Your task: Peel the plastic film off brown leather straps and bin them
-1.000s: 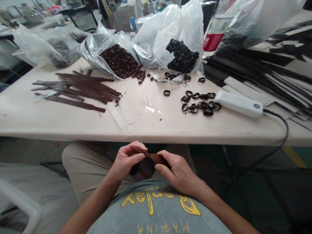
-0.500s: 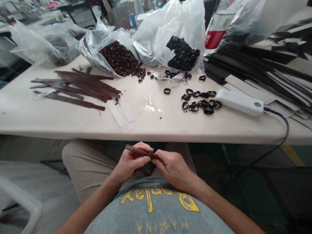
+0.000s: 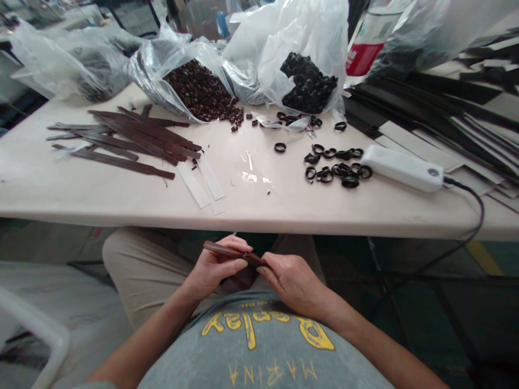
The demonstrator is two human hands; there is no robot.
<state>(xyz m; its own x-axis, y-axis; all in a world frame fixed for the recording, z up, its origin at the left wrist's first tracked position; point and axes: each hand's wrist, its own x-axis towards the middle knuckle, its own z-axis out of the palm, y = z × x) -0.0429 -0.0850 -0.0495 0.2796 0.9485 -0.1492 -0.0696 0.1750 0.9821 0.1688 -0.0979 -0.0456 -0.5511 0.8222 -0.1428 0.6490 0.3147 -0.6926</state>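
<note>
Below the table's front edge, over my lap, both hands pinch one dark brown leather strap (image 3: 227, 250). My left hand (image 3: 213, 266) grips it near its left end, thumb on top. My right hand (image 3: 292, 281) closes on the strap's right part, fingers curled over it. The rest of the strap is hidden behind my hands. On the table (image 3: 101, 189) lie a pile of brown straps (image 3: 130, 138), an open bag of brown loops (image 3: 203, 96) and a bag of black loops (image 3: 310, 86).
Several loose black loops (image 3: 336, 167) lie beside a white corded device (image 3: 401, 168). White paper strips (image 3: 203, 183) sit near the front edge. Black strips and boards (image 3: 438, 119) are stacked at the right. More plastic bags (image 3: 60, 65) and a red-labelled can (image 3: 368, 48) stand behind.
The strap's left end has slid further out to the left past my left thumb. Both hands stay in my lap, shifted slightly; the camera tilted a little.
</note>
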